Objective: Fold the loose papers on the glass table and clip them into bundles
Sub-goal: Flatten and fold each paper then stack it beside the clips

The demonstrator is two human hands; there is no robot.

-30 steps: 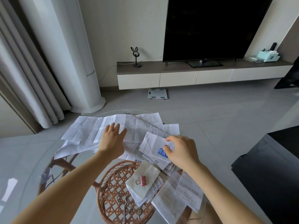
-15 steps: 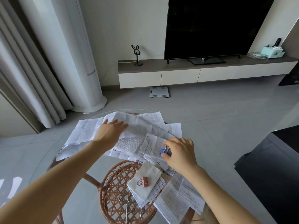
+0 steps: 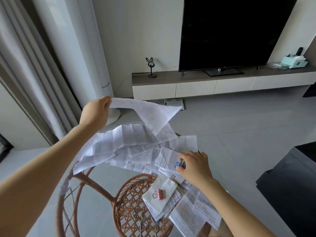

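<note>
Loose papers (image 3: 123,142) sprawl over the far half of the glass tabletop (image 3: 100,183), from nine o'clock round to one. They're creased, covered in small print and overlapping every which way, and a few hang past the rim at nine.

The left hand (image 3: 95,112) pinches one sheet (image 3: 150,115) by its corner, up at eleven o'clock above the heap. The sheet droops in a long sag, its low edge close to the pile; touching or not, I cannot tell. That's the danger. Held by a single corner, it could drag its neighbours along or tear at the pinch. Those overhanging pages also look ready to slide off the smooth glass onto the floor (image 3: 222,125).

Over at three o'clock, the right hand (image 3: 196,166) curls round a blue binder clip (image 3: 180,164) sitting on a folded wad (image 3: 166,159). Whether the clip has bitten every layer I cannot tell, and a shallow bite would let that fold spring open.

Nearer, at five o'clock, a finished bundle (image 3: 162,204) lies flat under a pink clip (image 3: 159,194).
</note>
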